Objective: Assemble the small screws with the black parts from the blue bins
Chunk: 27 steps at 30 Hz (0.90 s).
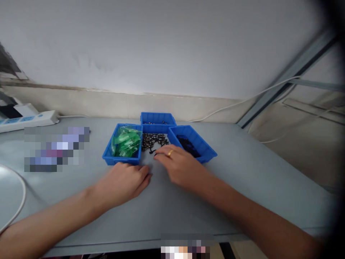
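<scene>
My left hand (126, 181) rests on the grey table (242, 169) just in front of a blue tray (107, 155) filled with green packets (126, 142); its fingers are curled inward and I cannot see anything in them. My right hand (176, 163), with a gold ring on one finger, lies palm down with fingers stretched toward a loose pile of small dark screws (153, 141) on the table, its fingertips touching the pile's near edge. A second blue tray (207, 149) holding dark parts sits right of the hand. A third blue tray (157, 118) stands behind the pile.
A white power strip (29, 120) lies at the far left by the wall. A white cable (242, 102) runs along the back right. A round white object (10, 194) shows at the left edge. A metal frame (285, 77) rises at the right.
</scene>
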{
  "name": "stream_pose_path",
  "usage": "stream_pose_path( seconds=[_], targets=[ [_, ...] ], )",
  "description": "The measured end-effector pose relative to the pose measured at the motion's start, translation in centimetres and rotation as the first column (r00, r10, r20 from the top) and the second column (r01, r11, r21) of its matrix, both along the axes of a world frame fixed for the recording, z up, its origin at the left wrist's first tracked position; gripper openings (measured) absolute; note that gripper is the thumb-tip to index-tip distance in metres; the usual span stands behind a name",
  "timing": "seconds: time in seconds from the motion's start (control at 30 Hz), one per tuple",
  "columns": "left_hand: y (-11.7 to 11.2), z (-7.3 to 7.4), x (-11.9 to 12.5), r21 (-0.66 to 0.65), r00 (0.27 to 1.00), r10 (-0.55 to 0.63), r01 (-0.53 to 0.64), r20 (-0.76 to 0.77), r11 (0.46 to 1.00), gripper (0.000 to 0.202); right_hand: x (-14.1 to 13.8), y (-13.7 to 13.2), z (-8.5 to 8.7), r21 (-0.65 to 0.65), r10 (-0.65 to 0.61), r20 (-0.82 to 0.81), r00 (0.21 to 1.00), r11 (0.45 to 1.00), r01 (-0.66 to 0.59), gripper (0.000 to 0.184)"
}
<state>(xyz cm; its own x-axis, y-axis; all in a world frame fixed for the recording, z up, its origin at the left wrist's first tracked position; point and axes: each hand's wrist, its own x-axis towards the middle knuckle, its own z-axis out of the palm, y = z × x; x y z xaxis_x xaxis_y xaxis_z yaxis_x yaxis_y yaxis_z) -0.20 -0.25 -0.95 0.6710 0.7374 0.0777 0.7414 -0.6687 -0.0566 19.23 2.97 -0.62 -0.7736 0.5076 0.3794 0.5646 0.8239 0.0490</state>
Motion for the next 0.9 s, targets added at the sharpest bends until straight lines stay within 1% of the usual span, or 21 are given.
stream_pose_path(
  seconds=[0.07, 0.13, 0.23, 0.33, 0.57, 0.77, 0.9],
  targets=[
    [0.0, 0.0, 0.1, 0.009, 1.000, -0.004, 0.004, -0.010, 1.000, 0.027, -0.8, -0.7, -1.3, -0.040, -0.020, 0.047, 0.999, 0.999, 0.022, 0.036],
    [-0.1, 0.1, 0.1, 0.015, 1.000, -0.007, 0.007, -0.023, 1.000, 0.027, -1.0, -0.9, -2.3, -0.082, -0.033, 0.081, 0.996, 0.996, 0.040, 0.038],
    [0.0, 0.1, 0.2, 0.016, 0.999, -0.014, 0.015, -0.032, 1.000, 0.028, -0.8, -0.6, -2.8, -0.103, -0.023, 0.120, 0.992, 0.994, 0.035, 0.037],
    [0.0, 0.1, 0.2, 0.015, 1.000, -0.020, 0.020, -0.022, 1.000, 0.028, -0.5, -0.1, -2.7, -0.104, 0.004, 0.115, 0.993, 0.995, 0.008, 0.032],
    [-0.1, 0.5, 0.3, -0.006, 1.000, -0.014, 0.014, -0.022, 1.000, 0.026, -0.1, -0.1, -2.2, -0.124, 0.010, 0.149, 0.989, 0.992, 0.009, 0.023],
    [0.1, 0.3, 0.2, 0.007, 1.000, -0.027, 0.027, -0.015, 1.000, 0.026, 0.0, -0.3, -1.9, -0.093, 0.020, 0.191, 0.981, 0.996, -0.002, 0.015],
    [0.1, 0.3, 0.3, 0.005, 0.999, -0.027, 0.027, -0.020, 1.000, 0.027, 0.1, -0.3, -1.7, -0.104, 0.027, 0.185, 0.982, 0.995, -0.008, 0.014]
  ],
)
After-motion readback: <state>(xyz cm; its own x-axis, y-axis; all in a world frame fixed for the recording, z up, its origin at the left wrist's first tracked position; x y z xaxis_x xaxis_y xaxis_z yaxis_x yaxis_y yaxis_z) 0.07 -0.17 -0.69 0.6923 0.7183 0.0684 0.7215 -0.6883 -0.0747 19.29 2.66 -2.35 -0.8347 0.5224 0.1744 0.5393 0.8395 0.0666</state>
